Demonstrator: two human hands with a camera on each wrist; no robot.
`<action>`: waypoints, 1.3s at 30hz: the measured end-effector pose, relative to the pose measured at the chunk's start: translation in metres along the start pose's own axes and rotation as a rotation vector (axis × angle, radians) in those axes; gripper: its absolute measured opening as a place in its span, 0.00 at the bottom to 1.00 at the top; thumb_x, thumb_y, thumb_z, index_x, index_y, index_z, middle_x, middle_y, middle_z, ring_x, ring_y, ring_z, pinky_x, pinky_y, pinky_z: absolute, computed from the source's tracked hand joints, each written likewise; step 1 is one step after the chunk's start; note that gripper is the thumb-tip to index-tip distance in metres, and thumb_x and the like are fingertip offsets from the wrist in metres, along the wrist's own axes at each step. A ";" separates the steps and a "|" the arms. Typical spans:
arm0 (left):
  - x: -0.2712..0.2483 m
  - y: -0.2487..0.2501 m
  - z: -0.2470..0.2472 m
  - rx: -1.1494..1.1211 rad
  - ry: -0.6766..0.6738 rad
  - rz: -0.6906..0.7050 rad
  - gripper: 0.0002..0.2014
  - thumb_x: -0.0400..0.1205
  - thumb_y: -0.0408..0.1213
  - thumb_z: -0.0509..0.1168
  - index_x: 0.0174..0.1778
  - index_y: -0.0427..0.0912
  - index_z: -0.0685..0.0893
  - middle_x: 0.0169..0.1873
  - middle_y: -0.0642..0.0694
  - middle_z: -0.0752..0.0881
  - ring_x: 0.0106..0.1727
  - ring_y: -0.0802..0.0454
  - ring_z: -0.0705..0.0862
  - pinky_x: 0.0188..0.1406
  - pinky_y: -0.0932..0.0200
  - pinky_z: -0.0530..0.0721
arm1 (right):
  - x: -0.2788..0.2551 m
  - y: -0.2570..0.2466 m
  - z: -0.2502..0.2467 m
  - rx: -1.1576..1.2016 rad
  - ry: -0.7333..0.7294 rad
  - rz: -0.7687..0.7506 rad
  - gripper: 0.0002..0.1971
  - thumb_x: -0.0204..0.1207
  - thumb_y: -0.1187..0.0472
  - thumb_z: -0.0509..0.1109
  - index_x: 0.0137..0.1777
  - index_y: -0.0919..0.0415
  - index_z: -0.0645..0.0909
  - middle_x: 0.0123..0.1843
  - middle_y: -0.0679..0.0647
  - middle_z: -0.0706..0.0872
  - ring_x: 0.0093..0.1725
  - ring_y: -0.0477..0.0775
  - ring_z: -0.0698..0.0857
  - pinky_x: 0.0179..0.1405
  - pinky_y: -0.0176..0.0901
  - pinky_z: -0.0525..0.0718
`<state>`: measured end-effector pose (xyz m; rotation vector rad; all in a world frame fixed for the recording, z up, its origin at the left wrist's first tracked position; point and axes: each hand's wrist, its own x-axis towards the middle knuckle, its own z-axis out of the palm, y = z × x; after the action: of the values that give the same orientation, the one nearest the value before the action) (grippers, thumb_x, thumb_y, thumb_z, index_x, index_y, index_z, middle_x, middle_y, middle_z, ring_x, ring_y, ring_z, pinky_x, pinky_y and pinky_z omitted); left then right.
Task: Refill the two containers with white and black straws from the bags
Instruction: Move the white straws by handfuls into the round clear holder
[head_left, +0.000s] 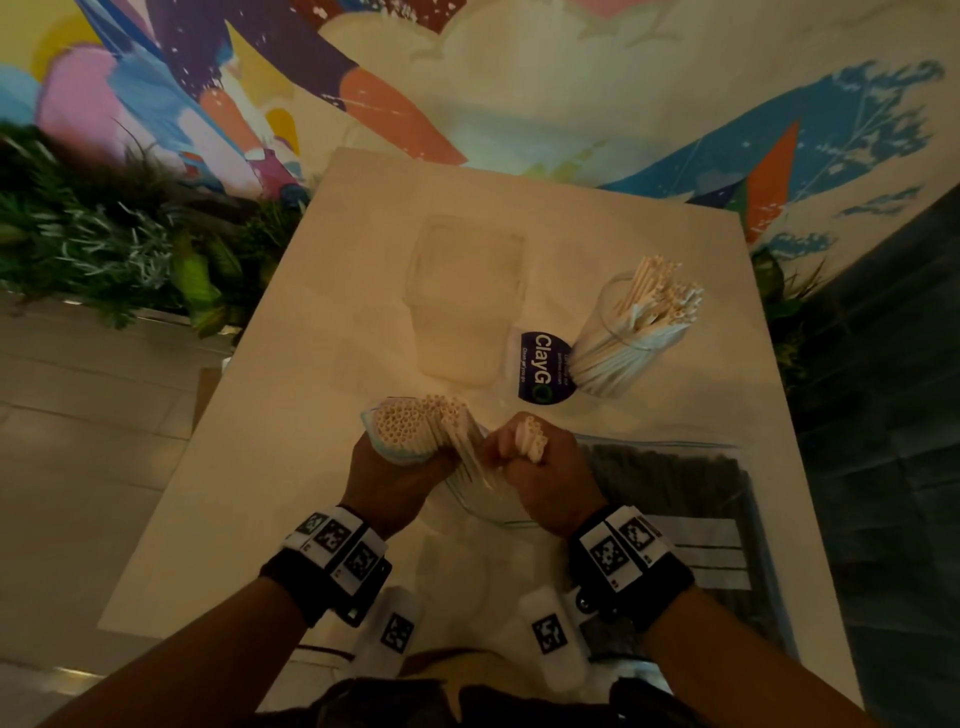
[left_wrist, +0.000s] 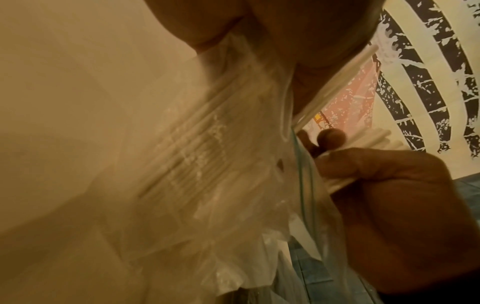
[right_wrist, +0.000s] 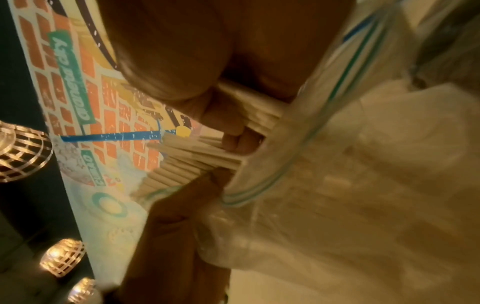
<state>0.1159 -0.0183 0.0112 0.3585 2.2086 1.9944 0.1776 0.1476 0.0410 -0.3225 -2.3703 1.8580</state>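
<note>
my left hand (head_left: 387, 480) squeezes the neck of the clear zip bag (head_left: 483, 499) of white straws (head_left: 415, 423), and their round ends poke up at 12 o'clock from my fist. my right hand (head_left: 540, 480) is curled tight round a small bunch of white straws (head_left: 531, 439) of its own, right next to the bag's mouth. the two hands almost touch. the bottom of the bag is hidden under my hands, and the wrist views are blurry there. at 1 o'clock from my hands a clear round cup (head_left: 618, 338) holds white straws that lean to the right. at 12 o'clock sits a clear square tub (head_left: 467, 301); it is faint and i cannot tell what is in it. at 3 o'clock lies the bag of black straws (head_left: 691, 499) flat on the white table (head_left: 270, 467), partly cut off by my right arm.
</note>
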 end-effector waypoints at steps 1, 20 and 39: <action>0.000 -0.002 -0.001 0.005 -0.003 -0.001 0.20 0.62 0.50 0.75 0.50 0.53 0.85 0.51 0.41 0.88 0.55 0.43 0.86 0.55 0.36 0.84 | 0.000 -0.005 -0.001 0.117 0.005 0.002 0.08 0.57 0.74 0.61 0.29 0.60 0.70 0.34 0.69 0.81 0.35 0.59 0.81 0.38 0.51 0.82; -0.001 -0.002 -0.002 0.013 -0.023 -0.057 0.22 0.60 0.52 0.75 0.51 0.63 0.85 0.53 0.51 0.86 0.57 0.53 0.86 0.60 0.42 0.83 | 0.001 0.013 -0.006 0.170 -0.110 0.114 0.10 0.56 0.75 0.60 0.29 0.57 0.70 0.35 0.58 0.84 0.36 0.55 0.81 0.41 0.47 0.80; -0.001 0.003 -0.002 -0.011 -0.042 -0.047 0.23 0.58 0.51 0.75 0.50 0.58 0.83 0.51 0.43 0.86 0.59 0.39 0.84 0.60 0.33 0.81 | 0.049 -0.152 -0.152 0.530 0.420 -0.552 0.19 0.48 0.74 0.72 0.33 0.56 0.69 0.29 0.53 0.81 0.33 0.57 0.83 0.41 0.51 0.80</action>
<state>0.1169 -0.0203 0.0141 0.3405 2.1603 1.9563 0.1479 0.2679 0.2235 0.0057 -1.4362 1.8180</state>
